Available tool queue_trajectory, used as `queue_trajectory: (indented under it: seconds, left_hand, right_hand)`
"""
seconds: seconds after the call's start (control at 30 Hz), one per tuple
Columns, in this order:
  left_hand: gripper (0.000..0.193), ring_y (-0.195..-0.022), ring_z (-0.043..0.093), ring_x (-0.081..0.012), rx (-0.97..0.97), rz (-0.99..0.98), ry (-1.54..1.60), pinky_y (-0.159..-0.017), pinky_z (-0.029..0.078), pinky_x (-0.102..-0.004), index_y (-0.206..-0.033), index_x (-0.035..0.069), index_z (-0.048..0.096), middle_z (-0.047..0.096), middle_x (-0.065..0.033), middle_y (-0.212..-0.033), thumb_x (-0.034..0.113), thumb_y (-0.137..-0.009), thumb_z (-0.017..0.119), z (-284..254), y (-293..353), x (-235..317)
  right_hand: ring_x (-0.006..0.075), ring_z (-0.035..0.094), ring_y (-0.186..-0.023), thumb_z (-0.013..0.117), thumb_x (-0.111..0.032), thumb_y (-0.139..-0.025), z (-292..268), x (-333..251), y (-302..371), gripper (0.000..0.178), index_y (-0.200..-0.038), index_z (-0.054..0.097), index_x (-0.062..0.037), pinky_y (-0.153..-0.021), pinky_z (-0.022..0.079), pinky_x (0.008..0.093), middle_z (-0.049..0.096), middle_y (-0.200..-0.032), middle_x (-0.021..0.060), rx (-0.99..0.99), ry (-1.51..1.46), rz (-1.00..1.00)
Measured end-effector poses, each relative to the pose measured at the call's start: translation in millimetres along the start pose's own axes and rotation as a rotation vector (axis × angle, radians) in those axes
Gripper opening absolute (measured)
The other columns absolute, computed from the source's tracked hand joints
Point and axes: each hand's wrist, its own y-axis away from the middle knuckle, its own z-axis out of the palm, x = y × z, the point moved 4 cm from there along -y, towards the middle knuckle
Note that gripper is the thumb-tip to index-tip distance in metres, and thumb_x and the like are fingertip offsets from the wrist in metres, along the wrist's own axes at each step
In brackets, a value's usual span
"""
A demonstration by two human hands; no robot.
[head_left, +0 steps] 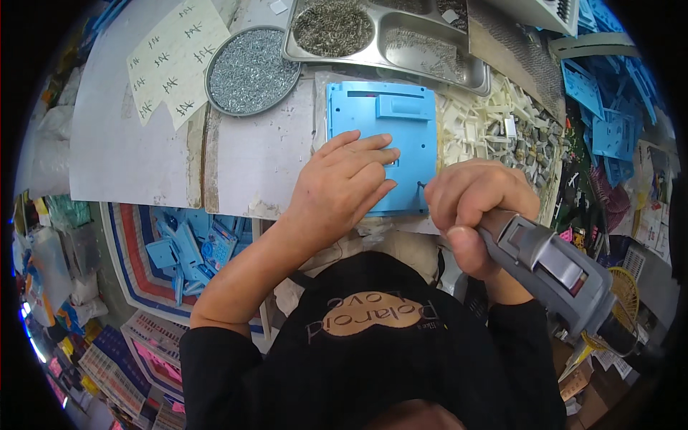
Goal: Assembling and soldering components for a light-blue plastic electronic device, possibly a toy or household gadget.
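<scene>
Bright, fairly even light across the white tabletop [143, 165] at upper left; soft glints on the metal tray [378, 44] at top centre; white glare streaks at the lower-left rim; black shirt [344, 365] nearly detailless at bottom centre; fisheye edges bowed, softer, corners black.

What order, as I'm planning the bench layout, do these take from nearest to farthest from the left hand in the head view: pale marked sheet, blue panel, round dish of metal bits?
From the left hand:
1. Blue panel: directly beneath it, touching.
2. Round dish: ahead and to its left.
3. Pale marked sheet: farther left, beyond the dish.
</scene>
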Motion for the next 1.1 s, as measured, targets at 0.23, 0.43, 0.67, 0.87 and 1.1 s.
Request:
queue_trajectory:
  seconds: [0.23,0.43,0.67,0.87,1.1]
  left_hand:
    - [0.019,-0.121,0.066,-0.0260,-0.004,-0.025,0.019,-0.105,0.048,-0.0482,-0.082,0.007,0.059,0.074,-0.0069,-0.118,0.012,-0.085,0.077,0,0,-2]
    - [0.019,-0.123,0.065,-0.0261,-0.029,-0.051,0.051,-0.105,0.049,-0.0477,-0.081,0.008,0.059,0.074,-0.0068,-0.118,0.012,-0.085,0.077,0,2,-1]
    - [0.020,-0.124,0.065,-0.0253,-0.026,-0.063,0.056,-0.105,0.049,-0.0463,-0.081,0.008,0.059,0.074,-0.0068,-0.118,0.012,-0.085,0.078,-2,2,1]
    - [0.021,-0.124,0.065,-0.0248,-0.017,-0.071,0.065,-0.104,0.049,-0.0451,-0.081,0.008,0.059,0.074,-0.0064,-0.118,0.012,-0.083,0.079,1,2,-3]
    - [0.019,-0.114,0.070,-0.0240,0.117,-0.084,0.163,-0.102,0.051,-0.0458,-0.087,0.009,0.066,0.076,-0.0056,-0.108,0.012,-0.079,0.083,-1,7,-10]
  right_hand:
    - [0.0137,0.053,-0.054,0.069,-0.023,-0.091,-26,18,-26,0.025,-0.085,0.047,-0.0126,-0.064,0.048,0.0348,0.054,-0.062,0.0020,0.101,-0.195,-0.017]
    - [0.0154,0.055,-0.063,0.068,-0.012,-0.088,-21,29,-26,0.021,-0.085,0.048,-0.0080,-0.066,0.050,0.0329,0.056,-0.071,0.0062,0.039,-0.169,-0.048]
    - [0.0124,0.044,-0.050,0.065,-0.020,-0.093,-61,23,-86,0.024,-0.081,0.046,-0.0111,-0.056,0.043,0.0322,0.049,-0.062,0.0024,0.055,-0.337,-0.222]
    - [0.0112,0.045,-0.052,0.064,-0.020,-0.093,-44,57,-93,0.025,-0.081,0.045,-0.0094,-0.058,0.041,0.0307,0.047,-0.063,0.0027,0.070,-0.225,-0.048]
    - [0.0113,0.043,-0.054,0.054,-0.022,-0.096,-49,47,-97,0.016,-0.096,0.053,-0.0064,-0.059,0.039,0.0309,0.045,-0.063,0.0012,0.020,-0.221,-0.110]
